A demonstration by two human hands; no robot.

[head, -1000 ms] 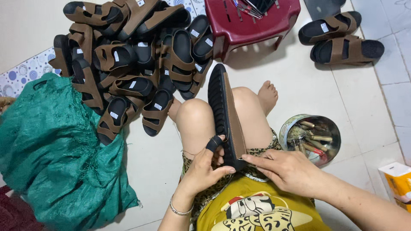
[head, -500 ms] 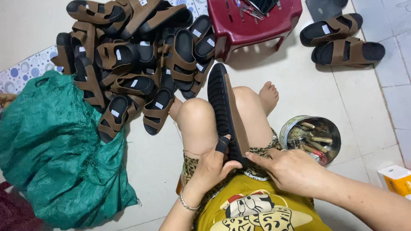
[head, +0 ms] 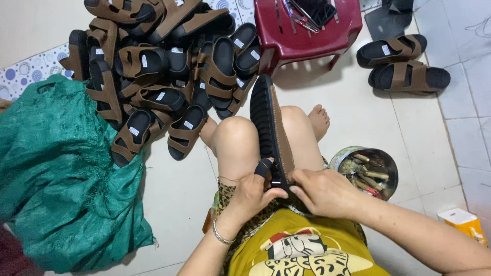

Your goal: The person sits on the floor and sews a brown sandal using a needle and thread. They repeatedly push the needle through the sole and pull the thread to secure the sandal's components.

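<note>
We're sitting on the pale tiled floor (head: 399, 122), holding a long black-soled sandal sole w/ a brown stitched upper layer (head: 271, 128) on edge between our knees, its far tip pointing at the dark-red plastic stool (head: 302, 36). Left hand (head: 250, 197) is closing round the near end of the sole, the grip snug, w/ a black fingertip cover (head: 264, 167) pressing on the black side. Right hand (head: 322, 191) is pinching the same end from the brown side, fingers curled tight, nothing else in it.

To do this bit well, we're judging: keep both grips clamping the near end evenly, sole steady against the legs so the layers stay lined up along the seam, and work w/o letting the far tip swing.

Round us: a heap of finished brown-strap sandals (head: 163, 82) toward the far-left floor edge, a green woven sack (head: 61, 179) at left, a round metal tin of tools (head: 368, 171) just beside the right knee, 2 more sandals (head: 404, 64) far right.
</note>
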